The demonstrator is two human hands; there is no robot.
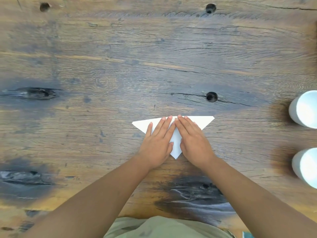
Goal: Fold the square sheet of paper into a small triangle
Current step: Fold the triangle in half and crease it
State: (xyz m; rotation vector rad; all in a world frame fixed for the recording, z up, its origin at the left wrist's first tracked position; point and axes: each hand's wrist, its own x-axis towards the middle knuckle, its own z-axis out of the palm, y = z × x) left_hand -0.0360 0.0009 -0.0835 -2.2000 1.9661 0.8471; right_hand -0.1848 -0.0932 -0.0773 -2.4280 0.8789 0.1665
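Observation:
A white sheet of paper [176, 145] lies folded into a wide triangle on the wooden table [120, 66]. Its long edge faces away from me and its point faces me. My left hand [158, 141] lies flat on the left half with straight fingers reaching the far edge. My right hand [193, 140] lies flat on the right half, its fingertips beside those of the left at the middle of the long edge. The hands hide much of the paper; the two outer corners and the near tip show.
Two white cups stand at the right edge of the table, one farther [304, 109] and one nearer [307, 166]. The dark wood has knot holes, one [211, 96] just beyond the paper.

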